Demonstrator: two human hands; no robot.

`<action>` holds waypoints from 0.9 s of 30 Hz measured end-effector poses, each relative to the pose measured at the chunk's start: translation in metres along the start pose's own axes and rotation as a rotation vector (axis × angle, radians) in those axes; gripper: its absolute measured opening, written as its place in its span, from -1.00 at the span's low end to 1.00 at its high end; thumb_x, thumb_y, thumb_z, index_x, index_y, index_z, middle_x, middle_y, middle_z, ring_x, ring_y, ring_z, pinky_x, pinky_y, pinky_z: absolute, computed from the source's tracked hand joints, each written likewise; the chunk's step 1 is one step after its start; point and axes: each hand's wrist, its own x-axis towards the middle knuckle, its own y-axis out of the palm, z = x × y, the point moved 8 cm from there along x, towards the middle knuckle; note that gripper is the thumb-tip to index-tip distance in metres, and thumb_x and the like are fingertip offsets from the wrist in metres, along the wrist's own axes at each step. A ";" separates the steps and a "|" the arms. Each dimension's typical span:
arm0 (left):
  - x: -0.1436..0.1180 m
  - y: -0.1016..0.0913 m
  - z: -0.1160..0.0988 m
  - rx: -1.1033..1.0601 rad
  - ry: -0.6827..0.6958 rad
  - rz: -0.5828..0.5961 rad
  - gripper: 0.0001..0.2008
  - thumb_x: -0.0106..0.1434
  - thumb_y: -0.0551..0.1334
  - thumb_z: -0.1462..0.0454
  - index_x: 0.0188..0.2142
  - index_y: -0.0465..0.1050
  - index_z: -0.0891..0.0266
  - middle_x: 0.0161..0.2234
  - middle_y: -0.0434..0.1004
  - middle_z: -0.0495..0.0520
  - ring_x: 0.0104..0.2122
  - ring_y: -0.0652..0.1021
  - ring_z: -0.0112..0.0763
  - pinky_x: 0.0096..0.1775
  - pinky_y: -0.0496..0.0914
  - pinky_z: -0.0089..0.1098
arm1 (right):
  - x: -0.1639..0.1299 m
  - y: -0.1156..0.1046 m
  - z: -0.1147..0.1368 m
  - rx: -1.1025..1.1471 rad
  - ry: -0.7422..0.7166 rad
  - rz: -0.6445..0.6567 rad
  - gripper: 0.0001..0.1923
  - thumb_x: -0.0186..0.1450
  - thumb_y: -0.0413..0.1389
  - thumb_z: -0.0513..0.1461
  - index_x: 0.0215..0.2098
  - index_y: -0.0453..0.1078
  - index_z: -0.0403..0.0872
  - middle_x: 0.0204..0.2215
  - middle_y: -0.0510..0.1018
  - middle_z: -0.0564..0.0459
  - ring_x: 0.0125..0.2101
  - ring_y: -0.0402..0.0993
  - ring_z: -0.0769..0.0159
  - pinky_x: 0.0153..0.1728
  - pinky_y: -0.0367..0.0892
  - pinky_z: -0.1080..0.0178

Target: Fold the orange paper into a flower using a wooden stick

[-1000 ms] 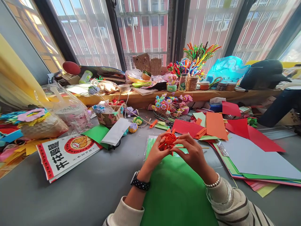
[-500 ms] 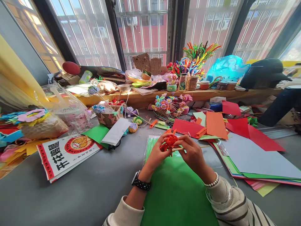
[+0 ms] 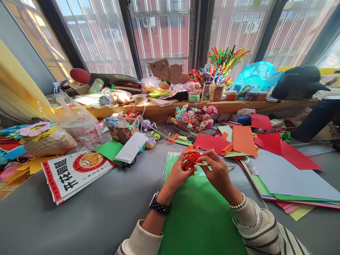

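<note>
Head view shows close paper work in hand: the left hand [image 3: 178, 174] cups a folded red paper piece [image 3: 189, 159], its fingers gripping it from the nine o'clock side, while the right hand [image 3: 220, 174] pinches a thin stick [image 3: 231, 166] between its fingers. The red piece is held up above the green sheet [image 3: 202, 219] on the counter [image 3: 106, 223], at about five o'clock from the middle of the view; a flat red sheet [image 3: 209, 142] lies at two o'clock from it. The step looks like shaping petal-like folds with the stick's tip. Any further stroke probably calls for a steady left hold and light pressure, as thin paper could crease or tear. Compared with half a second ago, the tip sits higher, close against the folds; whether it has slipped between them I cannot tell. The left hand has barely moved.
</note>
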 end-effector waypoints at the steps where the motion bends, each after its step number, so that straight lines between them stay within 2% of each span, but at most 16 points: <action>1: 0.000 0.000 0.000 -0.003 -0.001 -0.003 -0.54 0.01 0.26 0.33 -0.08 0.20 0.20 -0.14 0.34 0.12 -0.39 0.44 -0.50 -0.39 0.36 -0.49 | 0.000 0.000 0.000 0.012 0.001 0.005 -0.85 0.22 -0.02 -0.35 -0.41 0.37 -0.09 -0.42 0.36 0.03 -0.44 0.38 0.35 -0.40 0.31 0.30; 5: -0.001 0.000 -0.003 -0.054 -0.001 -0.021 -0.50 0.00 0.27 0.31 -0.04 0.18 0.18 -0.16 0.36 0.10 -0.42 0.45 -0.51 -0.41 0.36 -0.49 | 0.002 -0.003 0.001 0.070 -0.008 -0.002 -0.89 0.21 0.01 -0.31 -0.40 0.37 -0.07 -0.41 0.35 0.03 -0.41 0.39 0.35 -0.38 0.33 0.29; 10: -0.003 -0.005 -0.008 -0.157 0.015 -0.053 -0.48 0.01 0.28 0.31 -0.02 0.18 0.10 -0.13 0.39 0.05 -0.19 0.46 -0.37 -0.17 0.33 -0.41 | 0.004 -0.017 -0.002 0.072 0.028 -0.084 -0.93 0.19 0.07 -0.23 -0.35 0.37 -0.04 -0.40 0.35 0.03 -0.37 0.38 0.32 -0.40 0.34 0.29; 13: -0.003 -0.010 -0.009 -0.177 0.028 -0.062 -0.51 0.02 0.27 0.30 -0.04 0.21 0.10 -0.13 0.41 0.05 -0.14 0.45 -0.31 -0.09 0.30 -0.33 | 0.006 -0.017 -0.007 0.095 0.061 -0.030 -0.85 0.17 0.09 -0.17 -0.28 0.37 -0.03 -0.38 0.36 0.03 -0.36 0.37 0.31 -0.40 0.35 0.29; 18: -0.004 -0.007 -0.011 -0.141 0.040 0.001 -0.52 0.01 0.28 0.31 -0.04 0.24 0.16 -0.15 0.44 0.11 -0.14 0.46 -0.26 -0.11 0.33 -0.30 | 0.008 -0.012 -0.013 0.164 0.036 0.099 -0.62 0.15 0.10 -0.11 -0.07 0.30 0.00 -0.33 0.33 0.01 -0.33 0.36 0.32 -0.40 0.37 0.32; 21: -0.005 -0.004 -0.013 -0.074 0.026 0.026 -0.50 0.00 0.28 0.32 -0.02 0.26 0.18 -0.14 0.44 0.11 -0.14 0.46 -0.25 -0.11 0.33 -0.31 | 0.008 -0.009 -0.017 0.128 0.017 0.137 -0.58 0.13 0.10 -0.06 -0.05 0.32 0.02 -0.34 0.31 0.03 -0.36 0.35 0.33 -0.38 0.35 0.28; 25: -0.007 -0.002 -0.014 -0.036 -0.013 0.050 -0.40 0.01 0.28 0.32 0.07 0.17 0.14 -0.16 0.46 0.09 -0.18 0.48 -0.26 -0.14 0.35 -0.29 | 0.007 -0.007 -0.021 0.109 0.019 0.162 -0.57 0.11 0.10 -0.03 -0.07 0.35 0.03 -0.36 0.31 0.04 -0.44 0.32 0.36 -0.39 0.34 0.25; 27: -0.007 -0.003 -0.014 -0.033 -0.034 0.063 -0.41 0.00 0.29 0.32 0.05 0.20 0.14 -0.13 0.46 0.10 -0.15 0.47 -0.23 -0.12 0.35 -0.30 | 0.007 -0.008 -0.020 0.113 0.011 0.164 -0.58 0.11 0.10 -0.03 -0.07 0.35 0.03 -0.37 0.31 0.04 -0.44 0.32 0.36 -0.40 0.34 0.25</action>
